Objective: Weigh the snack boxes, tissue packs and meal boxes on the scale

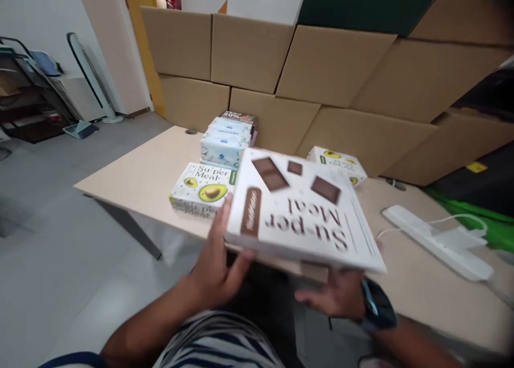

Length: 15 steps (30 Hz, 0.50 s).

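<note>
Between both hands I hold a white "Su·per Meal" box (pixel 299 210) with brown chocolate pieces printed on it. Its lettering is upside down to me, and it is raised above the table's front edge. My left hand (pixel 220 261) grips the near left corner, fingers along the side and thumb at the front. Under the near right part is my right hand (pixel 337 293), thumb out, its fingers partly hidden by the box; a dark watch sits on that wrist. Close to my left hand, a Su·per Meal box with avocados (pixel 204 188) lies on the table.
Tissue packs (pixel 227 140) are stacked behind the avocado box. Another avocado box (pixel 337 162) stands at the back right. A white power strip (pixel 437 242) with a cable lies on the table (pixel 140 170) at right. Cardboard panels (pixel 249 49) wall off the back.
</note>
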Each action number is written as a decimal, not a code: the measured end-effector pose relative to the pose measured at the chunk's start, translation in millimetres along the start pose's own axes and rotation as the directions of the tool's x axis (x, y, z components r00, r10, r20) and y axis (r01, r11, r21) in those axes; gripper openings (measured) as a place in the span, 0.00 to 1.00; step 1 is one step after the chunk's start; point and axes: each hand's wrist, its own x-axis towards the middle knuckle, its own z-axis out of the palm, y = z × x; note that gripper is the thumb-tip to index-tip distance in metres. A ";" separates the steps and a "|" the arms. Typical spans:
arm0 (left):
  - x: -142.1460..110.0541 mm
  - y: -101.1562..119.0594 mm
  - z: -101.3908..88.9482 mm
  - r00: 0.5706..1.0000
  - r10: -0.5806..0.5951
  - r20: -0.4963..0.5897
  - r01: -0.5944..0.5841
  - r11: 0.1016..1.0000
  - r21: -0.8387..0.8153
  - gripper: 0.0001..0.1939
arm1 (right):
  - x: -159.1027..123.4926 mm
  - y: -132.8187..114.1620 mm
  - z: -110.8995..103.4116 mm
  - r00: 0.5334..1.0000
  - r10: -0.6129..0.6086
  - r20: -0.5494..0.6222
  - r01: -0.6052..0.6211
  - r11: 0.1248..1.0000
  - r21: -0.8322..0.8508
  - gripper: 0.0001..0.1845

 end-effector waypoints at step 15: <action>35.6 -96.1 -135.7 0.846 -0.531 0.055 0.460 0.777 0.429 0.27 | 127.2 -9.1 86.3 0.850 -0.195 0.489 0.137 0.979 0.151 0.71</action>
